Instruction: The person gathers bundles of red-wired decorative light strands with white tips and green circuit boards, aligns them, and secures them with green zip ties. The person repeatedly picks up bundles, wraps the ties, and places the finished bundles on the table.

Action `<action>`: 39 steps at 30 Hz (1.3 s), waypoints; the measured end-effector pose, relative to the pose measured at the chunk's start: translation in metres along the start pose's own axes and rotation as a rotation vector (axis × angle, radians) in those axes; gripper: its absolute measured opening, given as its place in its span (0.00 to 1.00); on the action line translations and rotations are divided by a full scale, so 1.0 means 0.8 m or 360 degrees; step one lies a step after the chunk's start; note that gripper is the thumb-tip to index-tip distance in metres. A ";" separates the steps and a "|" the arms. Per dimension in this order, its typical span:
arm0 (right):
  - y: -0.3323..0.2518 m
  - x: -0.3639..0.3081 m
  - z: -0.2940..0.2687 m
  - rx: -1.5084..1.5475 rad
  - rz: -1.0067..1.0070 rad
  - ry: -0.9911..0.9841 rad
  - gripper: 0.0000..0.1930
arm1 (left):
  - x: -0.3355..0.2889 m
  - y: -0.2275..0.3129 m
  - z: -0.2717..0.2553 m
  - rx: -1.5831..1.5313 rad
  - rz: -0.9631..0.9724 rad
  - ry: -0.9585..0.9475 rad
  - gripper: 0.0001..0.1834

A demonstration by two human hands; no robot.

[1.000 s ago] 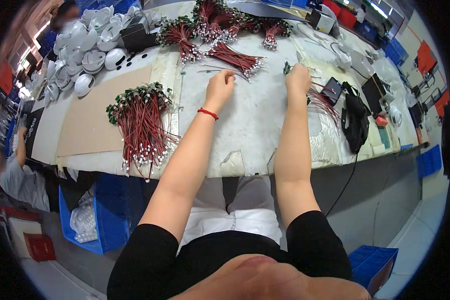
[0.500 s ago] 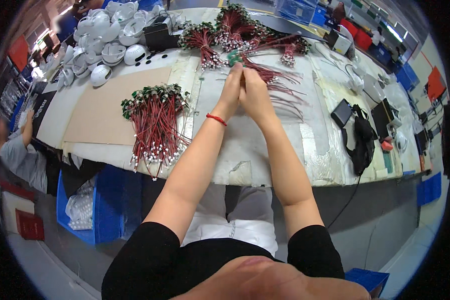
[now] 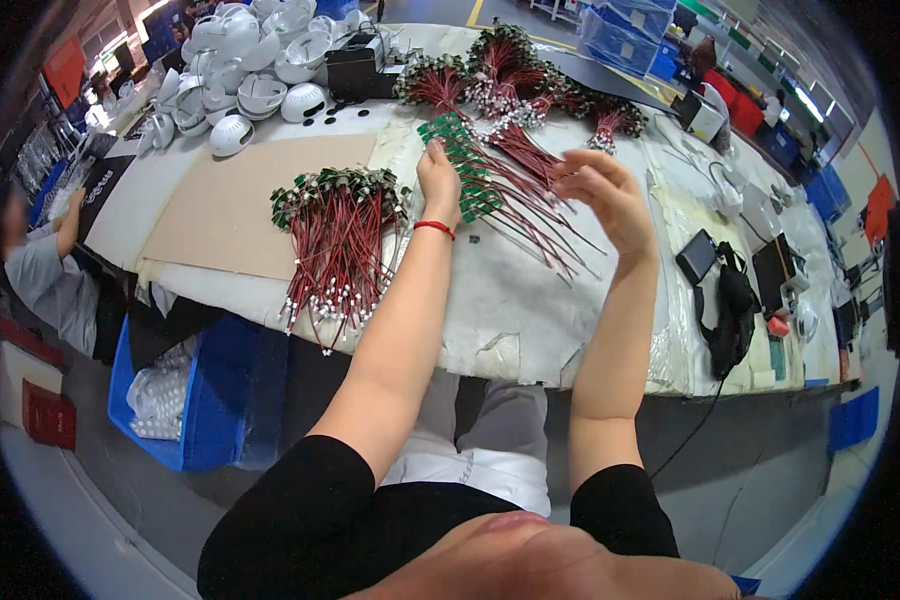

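Green circuit boards [image 3: 478, 190] with long red wires fan out across the white work table, their wires trailing to the right. At the left edge of the boards is my left hand [image 3: 438, 188], its fingers closed against them and partly hidden. My right hand [image 3: 610, 205] hovers over the right side, near the wire ends, fingers loosely curled and apart with nothing visible in them. To the left of my left forearm lies a thick pile of similar wired boards [image 3: 340, 240], boards at the far end and white connectors towards me.
Several bundles of wired boards [image 3: 505, 70] lie at the back. White domed shells [image 3: 235, 80] are heaped at the far left beside a black box [image 3: 355, 68]. A black strap [image 3: 732, 310] and dark device [image 3: 697, 257] sit right. A blue bin [image 3: 220, 400] stands below the table's left edge.
My hands have separated: the right moved right and opened, while the left shifted slightly left and nearer. The boards, bunched between both hands before, are now spread in a row.
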State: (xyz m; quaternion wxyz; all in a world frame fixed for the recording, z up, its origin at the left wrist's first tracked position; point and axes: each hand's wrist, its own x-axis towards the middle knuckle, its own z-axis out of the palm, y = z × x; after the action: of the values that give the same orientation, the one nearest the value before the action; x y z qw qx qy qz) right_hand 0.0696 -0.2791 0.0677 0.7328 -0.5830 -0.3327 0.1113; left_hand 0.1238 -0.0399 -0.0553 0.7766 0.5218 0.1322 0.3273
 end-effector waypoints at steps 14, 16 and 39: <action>0.113 0.041 -0.005 -0.0244 0.0158 0.0665 0.16 | -0.047 -0.012 0.037 0.0813 0.0062 -0.1074 0.26; 0.121 0.043 -0.002 -0.0345 0.0058 0.0734 0.16 | -0.051 0.006 0.037 0.0919 0.0133 -0.0981 0.21; 0.099 0.042 0.037 -0.0803 -0.0419 0.0613 0.14 | -0.077 0.067 0.043 0.0335 0.0508 -0.0761 0.16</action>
State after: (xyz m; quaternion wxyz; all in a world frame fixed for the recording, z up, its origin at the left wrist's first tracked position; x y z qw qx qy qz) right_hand 0.0944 -0.2136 0.0092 0.6230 -0.7082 -0.2775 -0.1823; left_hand 0.0768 -0.0915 -0.0014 0.6661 0.6758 -0.1048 0.2977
